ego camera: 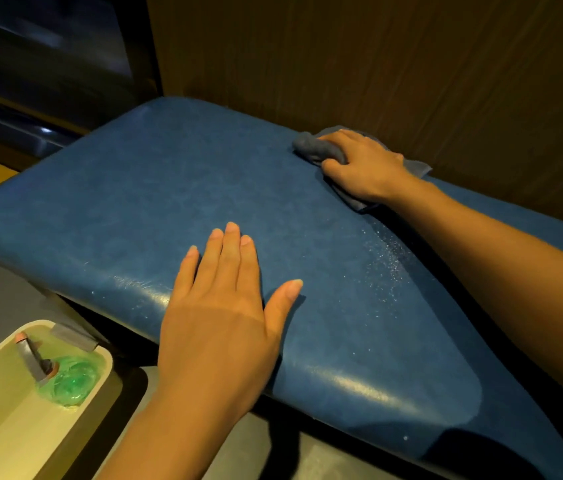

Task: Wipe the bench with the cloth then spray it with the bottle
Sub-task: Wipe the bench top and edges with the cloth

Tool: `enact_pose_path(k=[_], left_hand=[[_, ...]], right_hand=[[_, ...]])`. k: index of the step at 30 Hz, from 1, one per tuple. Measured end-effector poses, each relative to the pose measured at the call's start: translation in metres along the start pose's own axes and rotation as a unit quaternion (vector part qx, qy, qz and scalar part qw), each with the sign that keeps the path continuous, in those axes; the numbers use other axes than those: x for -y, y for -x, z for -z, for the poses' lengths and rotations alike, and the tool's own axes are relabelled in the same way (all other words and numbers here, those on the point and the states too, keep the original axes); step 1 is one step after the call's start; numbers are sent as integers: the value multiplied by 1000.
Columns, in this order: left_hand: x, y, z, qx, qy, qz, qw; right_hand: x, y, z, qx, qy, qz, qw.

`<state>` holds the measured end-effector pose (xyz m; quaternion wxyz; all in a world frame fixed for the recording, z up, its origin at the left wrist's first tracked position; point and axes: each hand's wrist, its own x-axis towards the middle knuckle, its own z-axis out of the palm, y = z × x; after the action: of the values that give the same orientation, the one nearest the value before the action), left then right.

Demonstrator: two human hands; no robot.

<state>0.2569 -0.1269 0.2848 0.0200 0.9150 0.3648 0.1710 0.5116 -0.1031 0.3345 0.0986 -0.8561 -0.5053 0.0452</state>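
Observation:
A blue padded bench (176, 188) runs across the view from upper left to lower right. My right hand (363, 164) presses a bunched grey cloth (314, 147) onto the bench's far edge, close to the wall. Part of the cloth sticks out behind my wrist. My left hand (224, 306) lies flat on the bench's near edge with fingers spread and holds nothing. Fine white droplets (387, 265) speckle the bench surface under my right forearm. A green spray bottle (65, 375) with a grey trigger head lies in a cream tray at lower left.
The cream tray (10, 427) sits on the grey floor beside the bench's near edge. A dark wood-panelled wall (377, 64) rises right behind the bench. Dark furniture fills the upper left corner.

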Motion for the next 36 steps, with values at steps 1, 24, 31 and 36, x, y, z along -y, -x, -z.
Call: enact_pose_path(k=[1, 24, 31, 36], left_hand=[[0, 0, 0, 2, -3, 2, 1000], [-4, 3, -7, -104, 60, 22, 993], [-1, 2, -5, -83, 50, 4, 995], [-3, -1, -5, -65, 54, 16, 996]], right_hand=[[-2, 4, -1, -4, 0, -4, 1000], [51, 122, -21, 41, -2, 60, 997], [27, 147, -8, 74, 6, 132, 989], [4, 138, -1, 73, -5, 123, 990]])
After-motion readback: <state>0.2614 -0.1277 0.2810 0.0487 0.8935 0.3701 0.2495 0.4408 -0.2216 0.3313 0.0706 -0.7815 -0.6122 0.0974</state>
